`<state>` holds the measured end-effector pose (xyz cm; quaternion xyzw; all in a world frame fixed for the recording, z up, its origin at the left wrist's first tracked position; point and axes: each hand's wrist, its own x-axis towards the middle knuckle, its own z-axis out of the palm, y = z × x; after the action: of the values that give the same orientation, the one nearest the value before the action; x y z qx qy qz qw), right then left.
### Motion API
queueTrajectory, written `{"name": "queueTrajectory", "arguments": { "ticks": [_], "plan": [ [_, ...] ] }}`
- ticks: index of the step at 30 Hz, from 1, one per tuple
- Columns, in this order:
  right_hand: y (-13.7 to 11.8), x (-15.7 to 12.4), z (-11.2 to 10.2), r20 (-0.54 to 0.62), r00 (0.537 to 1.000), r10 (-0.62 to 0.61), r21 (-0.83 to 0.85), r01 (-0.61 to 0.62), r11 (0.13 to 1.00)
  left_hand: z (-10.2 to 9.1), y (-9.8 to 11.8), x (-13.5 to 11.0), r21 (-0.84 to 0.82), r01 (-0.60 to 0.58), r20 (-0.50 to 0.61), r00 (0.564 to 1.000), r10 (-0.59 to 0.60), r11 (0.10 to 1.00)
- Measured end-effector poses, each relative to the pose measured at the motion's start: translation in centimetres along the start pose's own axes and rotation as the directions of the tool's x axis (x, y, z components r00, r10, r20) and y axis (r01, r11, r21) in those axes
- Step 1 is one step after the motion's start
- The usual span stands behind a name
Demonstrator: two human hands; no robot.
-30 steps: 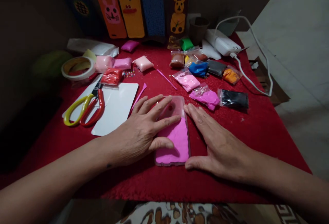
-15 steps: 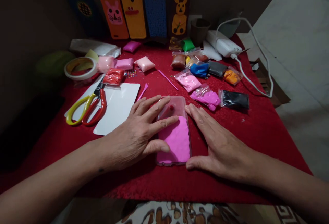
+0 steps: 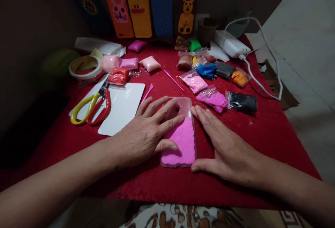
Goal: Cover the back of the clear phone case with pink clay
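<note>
A clear phone case [image 3: 183,107] lies on the red cloth [image 3: 261,141], its lower part covered with flattened pink clay [image 3: 181,142]. My left hand [image 3: 145,134] lies flat over the case's left side, fingers spread, with the index finger and thumb pressing on the clay. My right hand [image 3: 222,147] rests flat on the cloth along the case's right edge, fingers together and stretched out, thumb at the case's lower right corner.
Yellow and red scissors [image 3: 91,106] lie on a white board [image 3: 123,107] at the left, beside a tape roll [image 3: 85,67]. Several bags of coloured clay [image 3: 213,99] lie behind the case. Decorated phone cases [image 3: 137,6] lean at the back. A white charger [image 3: 231,46] and cable sit far right.
My left hand's fingers have shifted slightly on the clay, spreading it a little. The view has drifted a bit; my right hand stays against the case.
</note>
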<state>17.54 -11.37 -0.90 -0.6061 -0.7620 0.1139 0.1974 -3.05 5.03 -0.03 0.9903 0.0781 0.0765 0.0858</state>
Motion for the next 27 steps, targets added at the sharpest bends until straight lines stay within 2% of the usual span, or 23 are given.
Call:
{"name": "queueTrajectory", "arguments": {
  "ticks": [3, 6, 11, 15, 22, 27],
  "plan": [
    [0.1, 0.0, 0.0, -0.002, 1.000, -0.008, -0.008, 0.008, 1.000, -0.4, 0.2, -0.4, -0.072, -0.003, 0.014, 1.000, 0.004, 0.997],
    [0.1, 0.0, 0.0, -0.008, 1.000, -0.010, -0.017, 0.010, 1.000, -1.0, 0.6, -1.0, -0.103, -0.018, -0.017, 1.000, 0.016, 0.994],
    [0.1, 0.0, 0.0, -0.001, 1.000, -0.010, -0.014, 0.010, 1.000, -0.8, 1.2, -1.5, -0.024, -0.064, 0.034, 0.997, 0.065, 0.998],
    [0.1, 0.0, 0.0, -0.014, 1.000, -0.015, -0.011, 0.015, 1.000, -0.1, 1.1, -1.4, 0.018, -0.064, 0.013, 0.998, 0.064, 0.998],
    [0.1, 0.0, 0.0, 0.005, 1.000, -0.001, -0.004, 0.001, 1.000, -0.9, 1.1, -1.5, -0.026, -0.073, 0.052, 0.996, 0.074, 0.997],
    [0.1, 0.1, 0.0, -0.001, 1.000, -0.006, -0.013, 0.006, 1.000, -0.4, 1.3, -1.5, 0.003, -0.041, 0.022, 0.999, 0.041, 0.999]
  ]
}}
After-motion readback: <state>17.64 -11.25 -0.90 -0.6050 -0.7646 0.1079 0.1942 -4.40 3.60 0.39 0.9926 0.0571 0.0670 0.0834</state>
